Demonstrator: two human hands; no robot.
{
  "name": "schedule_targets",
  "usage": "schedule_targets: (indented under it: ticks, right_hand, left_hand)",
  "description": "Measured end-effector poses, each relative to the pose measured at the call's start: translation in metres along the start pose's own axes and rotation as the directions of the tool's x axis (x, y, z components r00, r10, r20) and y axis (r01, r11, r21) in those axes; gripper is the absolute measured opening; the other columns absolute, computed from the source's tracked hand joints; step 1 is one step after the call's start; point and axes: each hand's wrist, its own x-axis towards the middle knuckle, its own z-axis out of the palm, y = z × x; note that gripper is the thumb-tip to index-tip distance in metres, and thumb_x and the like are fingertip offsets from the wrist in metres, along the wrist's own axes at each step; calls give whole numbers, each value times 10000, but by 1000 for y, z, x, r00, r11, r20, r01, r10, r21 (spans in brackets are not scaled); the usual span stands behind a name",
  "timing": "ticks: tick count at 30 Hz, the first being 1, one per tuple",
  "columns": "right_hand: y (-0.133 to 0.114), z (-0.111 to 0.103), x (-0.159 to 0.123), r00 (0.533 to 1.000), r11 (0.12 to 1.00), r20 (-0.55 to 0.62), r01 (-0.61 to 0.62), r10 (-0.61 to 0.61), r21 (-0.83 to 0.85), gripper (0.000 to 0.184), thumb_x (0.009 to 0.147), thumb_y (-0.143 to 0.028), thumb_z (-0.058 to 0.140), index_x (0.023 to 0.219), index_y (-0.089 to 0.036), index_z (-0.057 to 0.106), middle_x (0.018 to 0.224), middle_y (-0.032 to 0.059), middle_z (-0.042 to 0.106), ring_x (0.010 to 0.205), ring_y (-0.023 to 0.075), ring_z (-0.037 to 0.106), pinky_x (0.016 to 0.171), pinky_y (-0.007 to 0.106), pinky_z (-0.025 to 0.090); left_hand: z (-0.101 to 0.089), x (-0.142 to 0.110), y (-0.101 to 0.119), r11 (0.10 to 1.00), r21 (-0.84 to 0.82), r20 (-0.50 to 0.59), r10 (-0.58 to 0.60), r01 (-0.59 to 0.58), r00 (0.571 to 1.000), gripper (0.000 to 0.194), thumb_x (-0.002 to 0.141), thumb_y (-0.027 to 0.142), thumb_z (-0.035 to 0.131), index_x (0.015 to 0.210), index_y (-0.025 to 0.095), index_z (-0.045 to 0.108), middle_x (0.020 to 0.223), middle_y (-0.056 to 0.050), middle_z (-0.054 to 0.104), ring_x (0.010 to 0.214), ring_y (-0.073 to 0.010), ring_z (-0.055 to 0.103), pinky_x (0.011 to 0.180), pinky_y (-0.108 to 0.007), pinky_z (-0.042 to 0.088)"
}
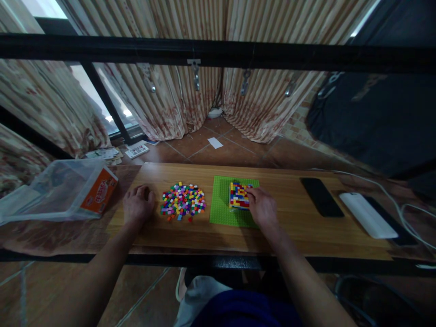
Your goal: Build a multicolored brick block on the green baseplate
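On the green baseplate [220,204] stands a rectangular build of toy bricks [238,197] in red, yellow, blue and white. My right hand [264,206] reaches over its right side, thumb and fingers closed together at the top edge. Whatever is between those fingertips is too small and covered to make out. A pile of loose, many-coloured toy bricks [184,201] lies left of the baseplate. Just left of that pile, my left hand [138,204] rests on the wooden board, fingers loosely bent, thumb apart, holding nothing visible.
A clear plastic bin [68,188] with an orange label stands at the far left. To the right lie a black phone-like slab [322,196], a white oblong device [368,215] and white cables [405,209]. A black bar [218,54] crosses beyond the wooden board [289,236].
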Motion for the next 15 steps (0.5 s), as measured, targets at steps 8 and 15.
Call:
schedule_targets:
  ticks: [8,15]
  right_hand:
    - [-5,-3,-5,998,995,-28,-62,64,84,283,927,-231,473,1013,-187,739,1023,105,752,938,231,680,893,393,508]
    - [5,-5,-7,963,944,-108,-214,247,252,403,915,-461,489,1010,-155,732,973,139,752,860,261,691,832,410,525]
  left_hand:
    - [0,-1,1,1000,-7,-7,-22,22,1000,410,875,389,469,1160,160,655,1236,-167,657,1186,-339,578,1075,-481,413]
    - [-1,-1,2,1000,22,3,-21,21,1000,421,881,385,459,1156,142,664,1240,-167,663,1159,-336,578,1049,-472,416]
